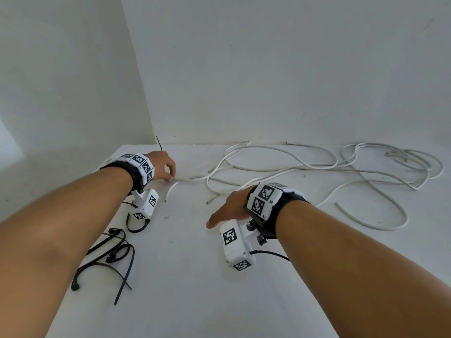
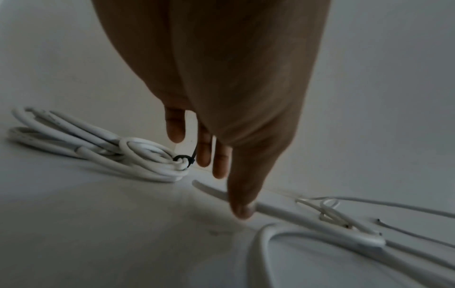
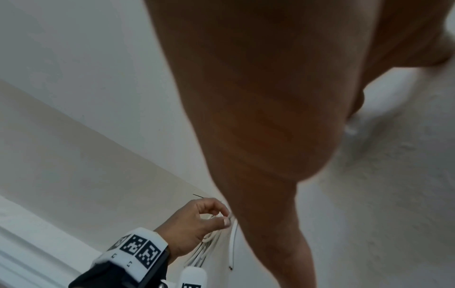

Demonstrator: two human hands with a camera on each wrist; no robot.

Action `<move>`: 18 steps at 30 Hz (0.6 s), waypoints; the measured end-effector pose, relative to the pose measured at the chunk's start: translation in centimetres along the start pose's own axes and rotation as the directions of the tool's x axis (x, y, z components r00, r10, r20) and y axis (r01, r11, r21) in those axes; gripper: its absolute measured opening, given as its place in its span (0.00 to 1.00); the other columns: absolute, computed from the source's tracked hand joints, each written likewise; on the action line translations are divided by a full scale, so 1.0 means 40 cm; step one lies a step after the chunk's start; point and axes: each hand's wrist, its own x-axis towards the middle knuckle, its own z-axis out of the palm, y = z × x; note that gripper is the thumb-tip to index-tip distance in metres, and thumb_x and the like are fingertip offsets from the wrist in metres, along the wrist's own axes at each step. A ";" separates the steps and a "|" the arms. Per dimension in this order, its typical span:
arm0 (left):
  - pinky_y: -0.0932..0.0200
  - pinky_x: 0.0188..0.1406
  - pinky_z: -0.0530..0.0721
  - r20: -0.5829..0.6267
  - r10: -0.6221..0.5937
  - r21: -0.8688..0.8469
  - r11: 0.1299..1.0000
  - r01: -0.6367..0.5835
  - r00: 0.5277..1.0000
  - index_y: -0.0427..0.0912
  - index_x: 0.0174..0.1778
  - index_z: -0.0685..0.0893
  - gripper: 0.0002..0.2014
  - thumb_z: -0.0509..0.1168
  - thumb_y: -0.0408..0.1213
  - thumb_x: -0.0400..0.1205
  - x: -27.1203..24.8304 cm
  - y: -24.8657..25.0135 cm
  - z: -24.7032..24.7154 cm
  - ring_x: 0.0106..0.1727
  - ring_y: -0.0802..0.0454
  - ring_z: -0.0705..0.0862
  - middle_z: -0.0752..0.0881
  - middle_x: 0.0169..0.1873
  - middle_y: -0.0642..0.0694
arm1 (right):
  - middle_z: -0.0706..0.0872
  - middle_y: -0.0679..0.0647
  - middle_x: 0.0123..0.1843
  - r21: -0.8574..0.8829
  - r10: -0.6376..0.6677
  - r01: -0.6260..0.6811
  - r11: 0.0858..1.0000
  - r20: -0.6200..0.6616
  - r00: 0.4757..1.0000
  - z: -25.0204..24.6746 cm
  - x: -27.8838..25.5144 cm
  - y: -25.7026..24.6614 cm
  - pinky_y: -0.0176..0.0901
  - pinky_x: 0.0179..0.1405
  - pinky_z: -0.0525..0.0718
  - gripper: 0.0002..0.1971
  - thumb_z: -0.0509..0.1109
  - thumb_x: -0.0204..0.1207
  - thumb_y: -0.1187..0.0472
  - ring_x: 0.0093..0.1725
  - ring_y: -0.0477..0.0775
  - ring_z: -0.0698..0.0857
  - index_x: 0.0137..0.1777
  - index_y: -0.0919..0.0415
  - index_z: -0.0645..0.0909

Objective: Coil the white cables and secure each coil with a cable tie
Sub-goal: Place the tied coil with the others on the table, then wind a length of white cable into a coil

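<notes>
Loose white cables (image 1: pixel 280 167) sprawl over the back right of the white table (image 1: pixel 195 301). My left hand (image 1: pixel 169 176) pinches one white cable (image 2: pixel 283 211) near its free end, thumb and forefinger together. Just behind it lies a finished coil (image 2: pixel 147 157) bound with a black tie (image 2: pixel 183 158); in the head view only the tie's tail (image 1: pixel 158 142) shows. Spare black cable ties (image 1: pixel 109 254) lie at the front left. My right hand (image 1: pixel 219 215) is open and palm down over the middle of the table, holding nothing.
Two white walls meet in a corner (image 1: pixel 151 118) right behind the left hand. A cut cable end (image 1: pixel 212 199) lies just in front of the right hand. One curled tie (image 1: pixel 136 226) sits under my left wrist camera.
</notes>
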 end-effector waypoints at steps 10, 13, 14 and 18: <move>0.59 0.30 0.73 -0.230 -0.161 -0.728 0.683 -0.060 0.960 0.44 0.43 0.76 0.07 0.59 0.38 0.87 -0.031 0.121 -0.120 0.27 0.50 0.72 0.77 0.29 0.47 | 0.79 0.47 0.44 0.098 -0.002 0.002 0.995 -0.003 1.000 0.004 0.023 0.020 0.37 0.30 0.69 0.21 0.68 0.75 0.33 0.36 0.47 0.77 0.52 0.50 0.76; 0.64 0.19 0.63 -0.178 -0.175 -0.944 0.308 -0.118 0.968 0.44 0.38 0.75 0.10 0.60 0.36 0.86 -0.060 0.201 -0.141 0.22 0.55 0.64 0.71 0.23 0.50 | 0.80 0.48 0.47 0.209 -0.007 0.006 0.978 0.005 1.000 0.002 0.025 0.035 0.38 0.32 0.72 0.20 0.69 0.75 0.33 0.38 0.45 0.78 0.44 0.50 0.75; 0.65 0.19 0.59 -0.147 -0.168 -0.982 0.143 -0.123 0.975 0.44 0.36 0.74 0.12 0.60 0.35 0.86 -0.075 0.230 -0.144 0.21 0.56 0.63 0.69 0.22 0.51 | 0.80 0.48 0.50 0.220 -0.015 0.016 0.975 -0.004 1.000 0.000 0.020 0.040 0.38 0.32 0.72 0.20 0.69 0.75 0.33 0.41 0.46 0.78 0.43 0.50 0.75; 0.66 0.17 0.55 -0.028 -0.128 -0.957 -0.283 -0.063 0.991 0.46 0.33 0.70 0.15 0.57 0.40 0.87 -0.138 0.337 -0.134 0.18 0.58 0.59 0.65 0.18 0.53 | 0.75 0.46 0.36 0.231 -0.011 0.027 0.973 -0.070 0.998 -0.001 0.007 0.061 0.40 0.31 0.67 0.22 0.68 0.76 0.35 0.34 0.46 0.73 0.34 0.52 0.71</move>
